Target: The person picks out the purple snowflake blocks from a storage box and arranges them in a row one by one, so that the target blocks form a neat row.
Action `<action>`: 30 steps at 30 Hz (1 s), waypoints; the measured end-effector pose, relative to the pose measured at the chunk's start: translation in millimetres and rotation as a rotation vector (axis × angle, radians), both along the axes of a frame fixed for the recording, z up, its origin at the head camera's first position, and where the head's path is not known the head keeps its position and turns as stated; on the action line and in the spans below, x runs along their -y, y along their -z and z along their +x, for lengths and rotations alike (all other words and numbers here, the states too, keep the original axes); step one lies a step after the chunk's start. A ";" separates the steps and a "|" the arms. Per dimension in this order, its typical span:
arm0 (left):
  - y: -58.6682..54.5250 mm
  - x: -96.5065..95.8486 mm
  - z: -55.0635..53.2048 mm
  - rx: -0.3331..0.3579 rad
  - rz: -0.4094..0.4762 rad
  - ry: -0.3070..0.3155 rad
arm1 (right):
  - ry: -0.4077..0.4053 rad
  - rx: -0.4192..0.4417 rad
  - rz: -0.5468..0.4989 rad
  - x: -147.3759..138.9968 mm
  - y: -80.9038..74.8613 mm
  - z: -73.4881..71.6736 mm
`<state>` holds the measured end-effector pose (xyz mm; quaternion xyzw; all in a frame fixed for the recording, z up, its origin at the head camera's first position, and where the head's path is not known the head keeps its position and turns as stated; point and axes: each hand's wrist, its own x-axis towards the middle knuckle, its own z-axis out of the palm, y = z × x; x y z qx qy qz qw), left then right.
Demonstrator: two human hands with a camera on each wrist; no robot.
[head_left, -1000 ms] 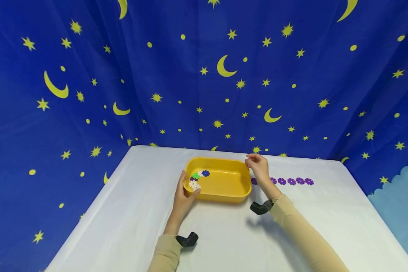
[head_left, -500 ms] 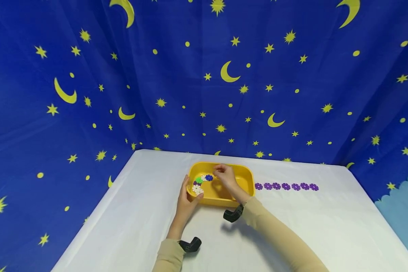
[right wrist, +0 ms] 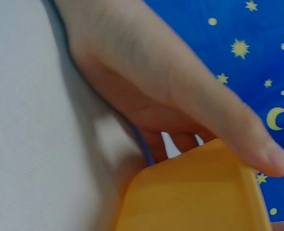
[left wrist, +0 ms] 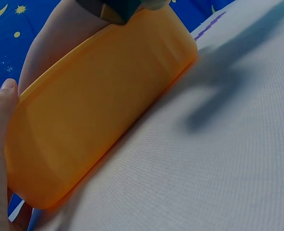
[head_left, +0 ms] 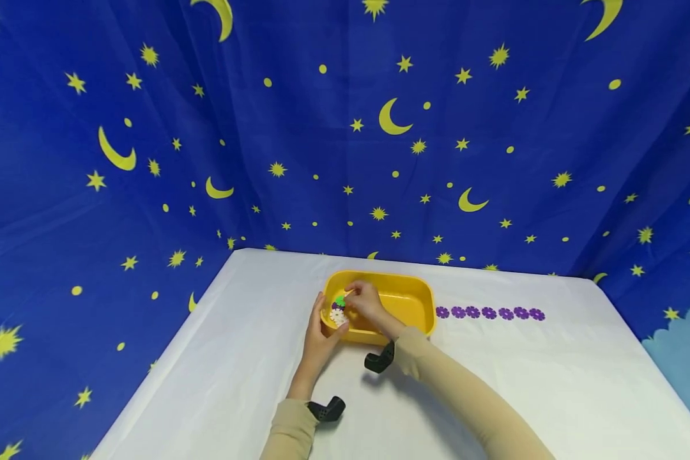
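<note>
A yellow plastic bin stands on the white table. My left hand grips its left side, the thumb over the near rim and the fingers along the outer wall; the right wrist view shows this left hand too. At the bin's left end lie flower-shaped plastic discs: a green disc, a dark purple one, and white discs. Reaching into the bin, my right hand has bent fingers beside the green disc, over other discs. Whether the fingertips pinch a disc is hidden.
Several purple flower-shaped discs lie in a row on the table, right of the bin. A blue curtain with yellow stars and moons hangs behind the table and along its sides.
My right hand has moved left from the bin's right rim, over the bin, to the discs at its left end, now covering the blue one. The left hand keeps its grip.
</note>
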<state>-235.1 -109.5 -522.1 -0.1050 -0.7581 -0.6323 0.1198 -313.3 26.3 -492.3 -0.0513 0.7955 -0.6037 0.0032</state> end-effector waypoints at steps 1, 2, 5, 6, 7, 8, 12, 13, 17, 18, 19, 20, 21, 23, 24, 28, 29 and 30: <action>-4.6 -0.3 2.7 0.002 -0.003 0.004 | -0.011 0.005 0.020 0.8 0.5 0.4; -8.8 -0.4 5.3 0.003 -0.010 0.004 | -0.022 0.006 0.041 1.4 1.1 0.8; -12.5 -0.4 8.5 0.017 -0.012 0.004 | -0.036 0.000 0.099 2.4 1.9 1.7; -13.2 -0.4 9.2 0.018 -0.014 0.003 | -0.038 -0.005 0.117 2.5 2.2 1.8; -13.7 -0.4 9.6 0.014 -0.015 0.002 | -0.041 -0.011 0.133 2.7 2.4 1.6; -14.2 -0.4 9.8 0.014 -0.017 0.000 | -0.043 -0.010 0.147 2.9 2.5 1.3; 2.5 0.2 -0.2 0.001 -0.019 -0.013 | -0.056 -0.004 0.169 3.8 5.1 -2.2; 7.7 0.5 -3.5 0.001 -0.022 -0.018 | -0.062 0.000 0.169 4.1 5.6 -2.9; 23.6 1.9 -13.4 -0.009 -0.024 -0.028 | -0.095 0.004 0.173 5.1 6.0 -3.4; 24.2 2.0 -13.9 -0.011 -0.021 -0.027 | -0.105 -0.001 0.174 5.2 5.5 -3.1; 24.4 2.0 -14.0 -0.010 -0.015 -0.026 | -0.116 -0.004 0.171 5.4 5.2 -2.7; 24.4 2.0 -14.1 -0.014 -0.015 -0.025 | -0.125 -0.010 0.172 5.6 4.9 -2.2; 24.2 1.9 -14.2 -0.014 -0.015 -0.026 | -0.137 -0.012 0.172 5.8 5.2 -2.5; 22.7 1.4 -13.4 -0.011 -0.005 -0.025 | -0.154 -0.013 0.173 6.7 3.6 -2.1; 21.2 1.2 -12.6 -0.007 -0.001 -0.025 | -0.166 -0.017 0.168 6.9 5.1 -3.7; 6.4 -0.3 -4.0 0.004 0.031 -0.002 | -0.209 -0.086 0.140 5.6 33.1 -26.3; 2.2 -0.7 -1.4 0.008 0.034 0.005 | -0.225 -0.114 0.126 4.8 51.2 -38.9; -2.0 -1.1 1.1 0.011 0.036 0.013 | -0.246 -0.158 0.099 4.0 70.6 -53.0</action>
